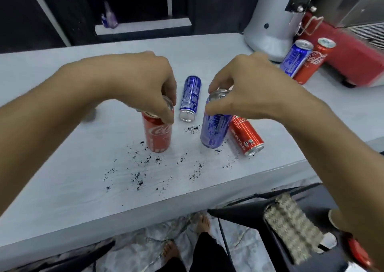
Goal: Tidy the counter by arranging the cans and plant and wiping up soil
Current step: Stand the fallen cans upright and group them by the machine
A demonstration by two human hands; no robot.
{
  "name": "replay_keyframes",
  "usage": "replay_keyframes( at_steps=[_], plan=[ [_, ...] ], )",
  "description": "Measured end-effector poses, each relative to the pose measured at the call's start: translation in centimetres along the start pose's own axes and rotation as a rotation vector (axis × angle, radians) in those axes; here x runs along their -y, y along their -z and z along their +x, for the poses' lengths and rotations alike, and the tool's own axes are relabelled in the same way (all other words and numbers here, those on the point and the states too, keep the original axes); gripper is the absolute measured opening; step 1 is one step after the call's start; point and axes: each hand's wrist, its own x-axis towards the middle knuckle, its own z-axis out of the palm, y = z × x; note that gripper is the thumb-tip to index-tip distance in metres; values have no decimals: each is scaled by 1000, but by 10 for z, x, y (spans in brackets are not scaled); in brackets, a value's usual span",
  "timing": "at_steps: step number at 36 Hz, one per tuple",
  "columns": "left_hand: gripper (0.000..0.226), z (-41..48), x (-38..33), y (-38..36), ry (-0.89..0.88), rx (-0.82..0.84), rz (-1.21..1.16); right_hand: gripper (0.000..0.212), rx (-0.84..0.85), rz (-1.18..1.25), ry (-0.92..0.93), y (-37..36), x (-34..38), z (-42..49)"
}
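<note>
Can-arranging step: left hand pinching rim of upright red can, right hand gripping top of upright blue can, mid-counter amid soil; next, probably grouping beside far-right pair.

Even, bright light; wide-angle bending at edges, slight motion blur.

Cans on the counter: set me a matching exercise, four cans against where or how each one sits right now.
Things:
1. red can under left hand
2. blue can under right hand
3. blue can between the hands
4. red can by right wrist

States:
A. lying down, beside the held blue can
B. upright, gripped at the rim, soil around its base
C. lying down, untouched
D. gripped at the top, tilted

Pairs: 1-B, 2-D, 3-C, 4-A
</note>
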Motion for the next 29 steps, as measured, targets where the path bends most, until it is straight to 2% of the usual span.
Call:
replay_keyframes(
  at_steps=[4, 15, 29],
  plan=[
    [35, 8, -18, 24, -50, 48, 33, 38, -16, -44, 40, 18, 0, 8],
    [41, 50, -77, 73, -155, 46, 42, 32, -34, -134, 52, 71, -28, 24],
    [35, 170, -171, 77, -285, 39, 8, 31, 3, -114, -139, 113, -158, 33]
  ],
)
